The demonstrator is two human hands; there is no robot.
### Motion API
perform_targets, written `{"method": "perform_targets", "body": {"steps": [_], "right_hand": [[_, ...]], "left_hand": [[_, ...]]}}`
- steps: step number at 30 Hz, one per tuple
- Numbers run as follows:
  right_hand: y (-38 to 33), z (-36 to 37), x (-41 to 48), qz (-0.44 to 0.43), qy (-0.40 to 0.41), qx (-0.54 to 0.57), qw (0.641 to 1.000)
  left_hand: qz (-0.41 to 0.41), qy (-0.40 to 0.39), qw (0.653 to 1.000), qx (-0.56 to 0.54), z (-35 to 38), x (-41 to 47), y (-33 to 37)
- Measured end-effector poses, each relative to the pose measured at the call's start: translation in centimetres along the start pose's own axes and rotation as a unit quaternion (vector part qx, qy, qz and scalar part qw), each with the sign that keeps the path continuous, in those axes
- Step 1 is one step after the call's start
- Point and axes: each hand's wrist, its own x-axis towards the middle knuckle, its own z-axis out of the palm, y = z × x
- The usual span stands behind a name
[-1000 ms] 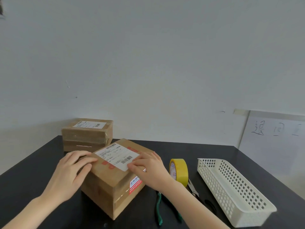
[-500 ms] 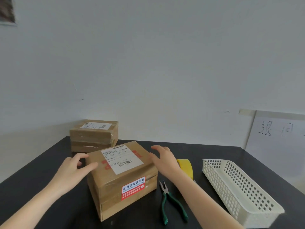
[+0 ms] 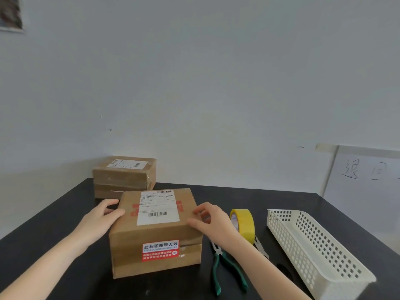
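Observation:
A brown cardboard box [image 3: 151, 233] stands in the middle of the black table [image 3: 54, 224]. It has a white shipping label on top and a red sticker on its front face. My left hand [image 3: 97, 224] grips its upper left edge, with the thumb on top and the fingers down the side. My right hand [image 3: 214, 221] holds the upper right edge, with the thumb and fingertips on the top. The box sits flat and square to me.
A second taped box [image 3: 123, 178] stands at the back left against the wall. To the right of my right hand are a yellow tape roll [image 3: 244, 224], green-handled pliers [image 3: 218, 271], half-hidden scissors [image 3: 260, 249] and a white perforated basket [image 3: 313, 245].
The box has turned from corner-on to square, its red sticker now facing me. Both hands slid from its top to its side edges.

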Motion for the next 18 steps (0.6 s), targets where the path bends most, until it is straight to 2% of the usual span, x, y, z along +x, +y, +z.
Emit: {"method": "perform_targets", "body": {"steps": [11,13,16,18], "right_hand": [[0.3,-0.7,-1.4,-0.041,0.006,0.006,0.999],[0.9,-1.6,-1.2,-0.044,0.088,0.02,0.995],[3.3,-3.6,-0.1,-0.008,0.245,0.019,0.969],[5.3,-4.8,0.6,0.053,0.276,-0.024,0.959]], "left_hand": [[0.01,-0.009,0.999,-0.03,0.4,1.3,0.1],[0.024,0.006,0.999,-0.026,0.3,1.2,0.2],[0.06,0.056,0.996,-0.028,0.2,1.1,0.8],[0.092,0.082,0.992,-0.022,0.2,1.0,1.3]]}}
